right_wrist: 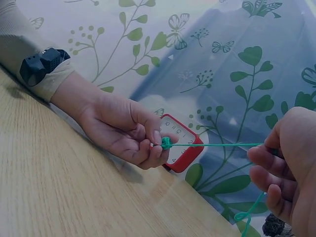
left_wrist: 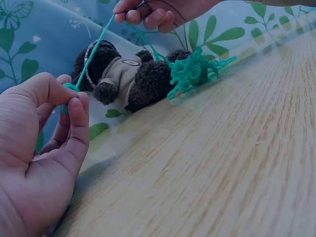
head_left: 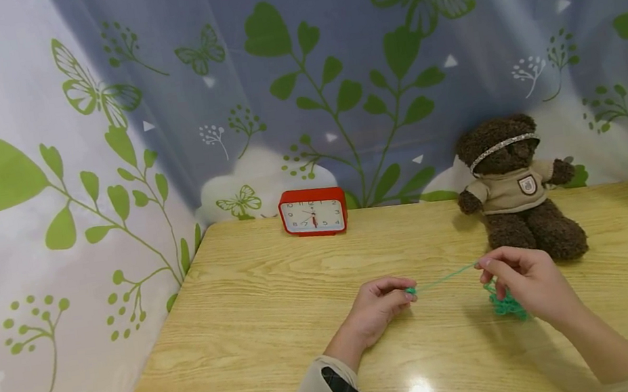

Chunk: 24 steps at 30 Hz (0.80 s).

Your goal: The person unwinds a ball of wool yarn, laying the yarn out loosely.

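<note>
My left hand (head_left: pixel 373 310) pinches a small green knotted piece of yarn (right_wrist: pixel 166 142) between thumb and fingertips. From it a green strand (head_left: pixel 446 276) runs taut up to my right hand (head_left: pixel 530 280), whose thumb and forefinger pinch it. Below the right hand hangs a loose, tangled bunch of green yarn (left_wrist: pixel 191 71), joined by a slack length of the same strand. In the head view the right fingers partly cover this bunch. Both hands are above the wooden table (head_left: pixel 237 338).
A red alarm clock (head_left: pixel 313 212) stands at the back edge of the table. A dark brown teddy bear (head_left: pixel 512 190) in a beige top sits at the back right, close behind my right hand. A patterned curtain (head_left: pixel 335 87) hangs behind the table.
</note>
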Available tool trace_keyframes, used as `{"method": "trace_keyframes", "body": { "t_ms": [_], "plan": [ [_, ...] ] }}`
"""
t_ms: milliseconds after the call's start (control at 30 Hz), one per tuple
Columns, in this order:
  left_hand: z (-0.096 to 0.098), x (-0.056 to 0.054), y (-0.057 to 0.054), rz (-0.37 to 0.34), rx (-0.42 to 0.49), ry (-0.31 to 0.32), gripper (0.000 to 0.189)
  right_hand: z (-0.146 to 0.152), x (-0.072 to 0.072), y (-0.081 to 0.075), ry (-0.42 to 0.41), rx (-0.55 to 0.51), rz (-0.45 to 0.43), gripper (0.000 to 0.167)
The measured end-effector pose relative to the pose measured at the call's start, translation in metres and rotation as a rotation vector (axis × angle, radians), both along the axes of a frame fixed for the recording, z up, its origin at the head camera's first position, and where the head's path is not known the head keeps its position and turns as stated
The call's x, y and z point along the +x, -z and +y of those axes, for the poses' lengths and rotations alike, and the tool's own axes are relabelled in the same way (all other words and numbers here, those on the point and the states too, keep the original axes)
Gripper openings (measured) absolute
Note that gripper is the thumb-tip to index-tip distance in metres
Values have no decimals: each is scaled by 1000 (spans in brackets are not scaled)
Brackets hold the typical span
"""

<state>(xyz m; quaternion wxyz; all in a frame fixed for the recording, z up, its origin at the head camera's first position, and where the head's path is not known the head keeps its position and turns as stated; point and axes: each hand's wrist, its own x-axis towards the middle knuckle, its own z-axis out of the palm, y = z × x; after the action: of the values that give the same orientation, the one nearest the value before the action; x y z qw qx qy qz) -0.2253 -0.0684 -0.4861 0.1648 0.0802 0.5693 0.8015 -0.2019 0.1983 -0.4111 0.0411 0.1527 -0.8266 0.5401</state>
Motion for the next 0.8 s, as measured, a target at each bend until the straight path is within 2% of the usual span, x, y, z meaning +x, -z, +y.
{"method": "trace_keyframes", "body": {
  "t_ms": [267, 500, 800],
  "plan": [
    [1, -1, -1, -8, -10, -7, 16, 4, 1, -5, 65, 21, 14, 31],
    [1, -1, -1, -8, -5, -21, 13, 12, -2, -8, 96, -21, -5, 28],
    [1, 0, -1, -2, 29, 30, 14, 14, -3, -8, 98, -4, -17, 30]
  ]
}}
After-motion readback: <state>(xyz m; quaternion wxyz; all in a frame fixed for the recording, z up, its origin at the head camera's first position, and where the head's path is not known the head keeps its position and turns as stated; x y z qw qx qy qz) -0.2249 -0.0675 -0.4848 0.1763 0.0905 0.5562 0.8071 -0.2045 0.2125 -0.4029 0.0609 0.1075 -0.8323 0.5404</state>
